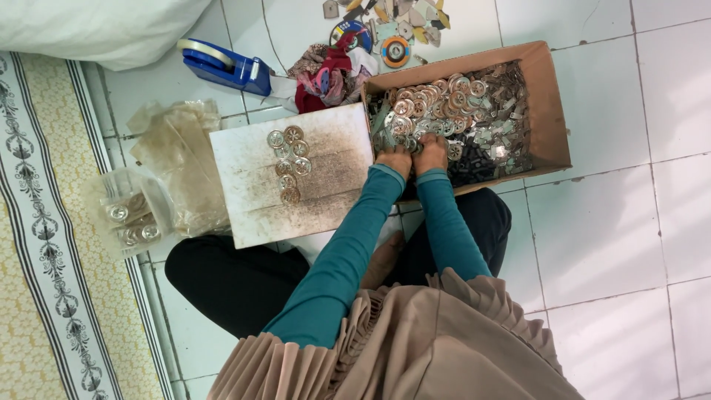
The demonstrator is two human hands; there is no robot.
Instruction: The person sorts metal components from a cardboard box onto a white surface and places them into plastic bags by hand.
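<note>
1. Your pleated beige garment [437, 348] lies nearest, soft and folded, with smooth teal sleeves [348, 252] running forward over dark trousers.
2. Your left hand [395, 160] and right hand [432, 152] sit side by side at the near edge of the cardboard box [552, 111], fingers curled down into the pile; you cannot tell what they pinch.
3. The box holds round metal rings [437, 100] heaped on the left and small flat grey-green metal pieces [496, 133] on the right.
4. Just left, a stained white board [244, 192] carries a short column of the same rings.
5. Further left, crumpled clear plastic bags [133, 211] hold more rings.
6. Beyond, a blue tape dispenser [226, 67], bunched rags [329, 74] and scattered scraps lie on white tiles.
</note>
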